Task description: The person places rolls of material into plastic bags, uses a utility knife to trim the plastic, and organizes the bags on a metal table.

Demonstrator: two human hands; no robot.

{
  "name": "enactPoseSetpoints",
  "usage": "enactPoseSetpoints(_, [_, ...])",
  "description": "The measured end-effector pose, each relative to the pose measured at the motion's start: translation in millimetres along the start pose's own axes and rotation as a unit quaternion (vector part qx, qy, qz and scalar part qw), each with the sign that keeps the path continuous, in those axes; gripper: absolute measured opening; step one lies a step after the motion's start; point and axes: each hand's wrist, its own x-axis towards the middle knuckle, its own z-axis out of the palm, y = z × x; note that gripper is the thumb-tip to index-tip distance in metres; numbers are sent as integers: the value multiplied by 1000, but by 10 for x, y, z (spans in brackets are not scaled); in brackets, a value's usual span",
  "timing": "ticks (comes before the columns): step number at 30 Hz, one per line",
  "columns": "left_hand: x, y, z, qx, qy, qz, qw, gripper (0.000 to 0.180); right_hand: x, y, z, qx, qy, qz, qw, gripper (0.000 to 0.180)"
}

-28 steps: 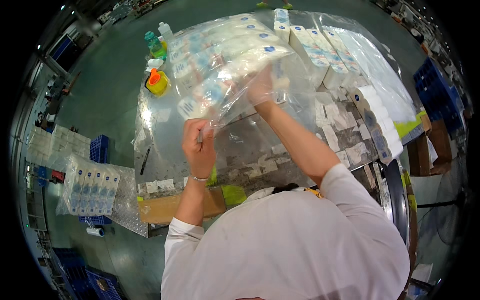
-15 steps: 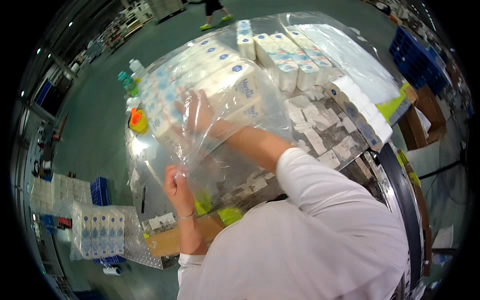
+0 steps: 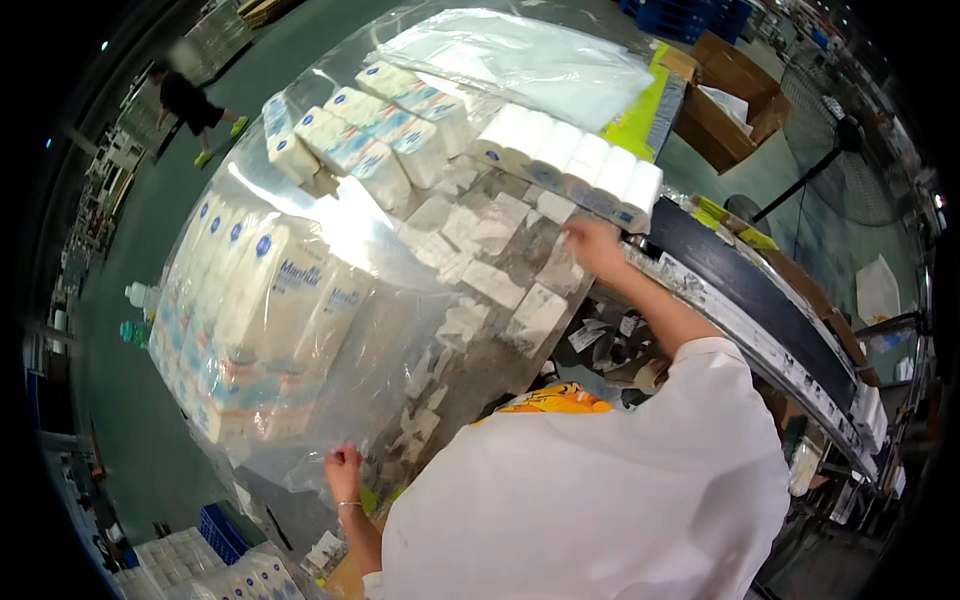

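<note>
A large clear plastic bag [image 3: 400, 330] encloses several white packs of tissue rolls [image 3: 290, 290] on the left of the table. My left hand [image 3: 343, 462] is closed on the near edge of the bag, fingers pinched together. Over the table's right side, my right hand [image 3: 594, 248] is away from the bag, fingers slightly apart and nothing visible in them. Closest to it is a row of white rolls [image 3: 570, 160] in a long pack, just beyond the fingers. More long tissue packs [image 3: 370, 140] lie farther back, beside the bag.
Worn paper patches cover the tabletop [image 3: 490, 285]. Flat clear plastic sheets [image 3: 510, 50] lie at the far end. A dark conveyor belt [image 3: 740, 280] runs along the right. Beyond it stand an open cardboard box [image 3: 730, 105] and a fan [image 3: 850, 130]. A person [image 3: 190, 105] walks at the far left.
My right hand has left the bagged packs and moved right toward the row of rolls. My left hand still holds the bag's edge. The view has turned to the right.
</note>
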Motion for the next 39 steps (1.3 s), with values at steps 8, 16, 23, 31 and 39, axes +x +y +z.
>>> enactPoseSetpoints(8, [322,2163,1731,114,-345,138,921,28,1053,795,-897,-307,-6,159,938,55])
enactPoseSetpoints(16, [1281,2215,3031,-196,-290,-16,936,43,349,681,169,152,-34,143,977,67])
enactPoseSetpoints(23, [1103,2435,3453,-273,-284,-140,908,41,236,203,657,477,183,285,811,68])
enactPoseSetpoints(31, [532,3032,2742,-274,-405,-125,863,48,-44,-365,-105,655,-103,298,687,72])
enactPoseSetpoints(39, [113,2967,2311,-234,-479,-93,841,47,-651,-705,-228,642,-77,299,702,51])
